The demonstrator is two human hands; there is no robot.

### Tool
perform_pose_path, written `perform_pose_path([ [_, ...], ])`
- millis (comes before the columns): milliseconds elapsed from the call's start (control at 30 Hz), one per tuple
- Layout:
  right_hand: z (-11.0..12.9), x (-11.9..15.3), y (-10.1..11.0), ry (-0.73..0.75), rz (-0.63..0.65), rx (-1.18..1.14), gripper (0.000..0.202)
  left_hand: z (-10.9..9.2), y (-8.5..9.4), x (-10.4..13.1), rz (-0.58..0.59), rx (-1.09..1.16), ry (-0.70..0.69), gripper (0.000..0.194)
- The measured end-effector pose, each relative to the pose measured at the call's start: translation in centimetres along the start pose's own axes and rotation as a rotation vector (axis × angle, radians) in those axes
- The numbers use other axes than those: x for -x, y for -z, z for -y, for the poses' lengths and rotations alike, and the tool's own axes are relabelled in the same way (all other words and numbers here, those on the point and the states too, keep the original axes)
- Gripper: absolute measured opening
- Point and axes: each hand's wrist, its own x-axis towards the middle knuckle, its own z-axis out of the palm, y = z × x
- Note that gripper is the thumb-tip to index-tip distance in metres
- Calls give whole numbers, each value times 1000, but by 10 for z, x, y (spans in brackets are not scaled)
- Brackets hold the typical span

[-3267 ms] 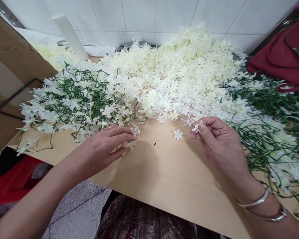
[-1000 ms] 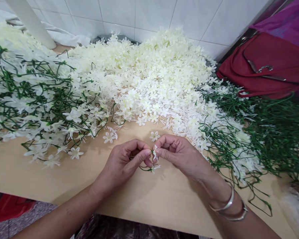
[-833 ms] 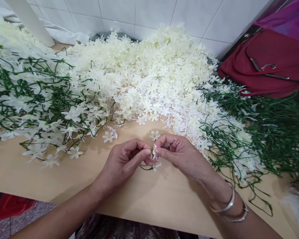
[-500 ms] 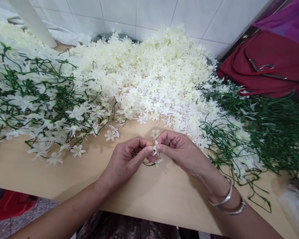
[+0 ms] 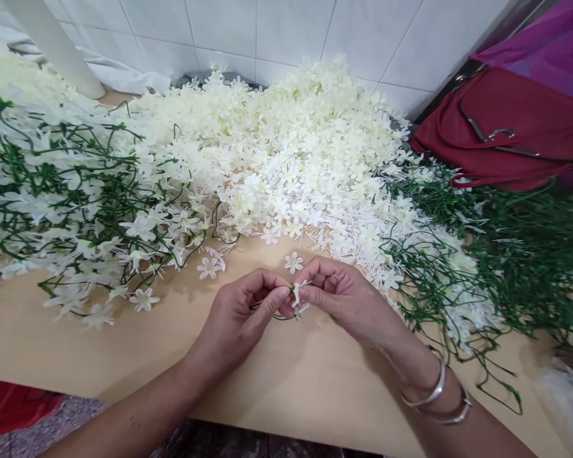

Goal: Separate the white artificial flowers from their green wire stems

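Near the table's middle, my left hand pinches a thin green stem, mostly hidden by the fingers. Fingertips of my right hand are closed on a small white flower at the stem's tip, touching distance from the left thumb. Another white bloom on the stem hangs just below the fingers. A loose white flower lies on the table just beyond the hands. Two silver bangles are on the right wrist.
A large heap of white petals spreads across the back. Green stems with white flowers lie left; bare green stems lie right. A red bag stands back right, a plastic bag front right, on the wooden table.
The view has shifted slightly. The flower between my fingers has turned a little, with more green showing at its base. Both hands keep their pinch.
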Motion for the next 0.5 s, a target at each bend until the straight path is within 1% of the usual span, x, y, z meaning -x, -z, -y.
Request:
perform_pose_path([
  [167, -7, -2, -1, 18, -34, -27, 18, 0, 1, 0, 10, 14, 14, 18],
  [300, -12, -2, -6, 51, -87, -1, 14, 0, 2, -1, -14, 27, 4, 18],
  [400, -13, -3, -8, 64, -93, 3, 13, 1, 0, -3, -21, 25, -4, 19],
  [500, -10, -3, -7, 86, -98, 21, 15, 0, -3, -2, -37, 37, -42, 19],
])
